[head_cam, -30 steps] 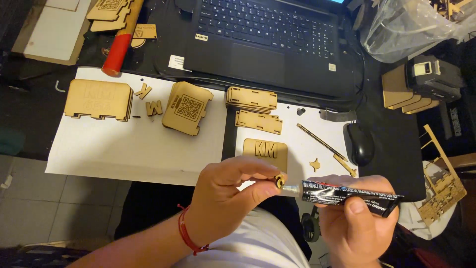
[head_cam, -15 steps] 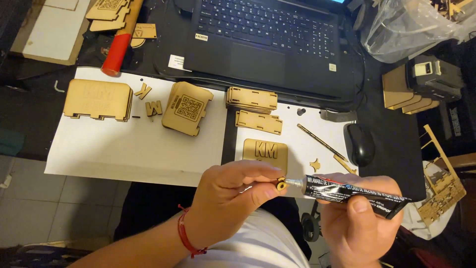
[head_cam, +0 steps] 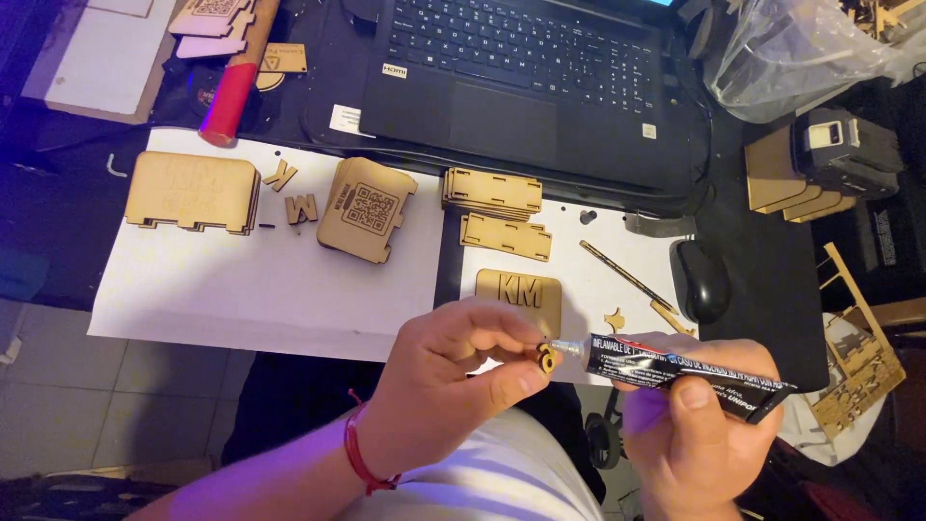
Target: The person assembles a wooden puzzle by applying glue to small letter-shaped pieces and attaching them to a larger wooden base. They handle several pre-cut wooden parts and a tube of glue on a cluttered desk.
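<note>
Head view — left hand pinches a small wooden piece; right hand grips the glue tube, lying level — nozzle touching the piece from the right.

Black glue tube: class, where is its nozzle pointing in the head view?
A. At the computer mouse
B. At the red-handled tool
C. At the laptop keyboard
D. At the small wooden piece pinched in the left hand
D: the right hand grips the black glue tube, and its nozzle meets the small wooden piece pinched between the left hand's thumb and fingers, well below the laptop.
</note>
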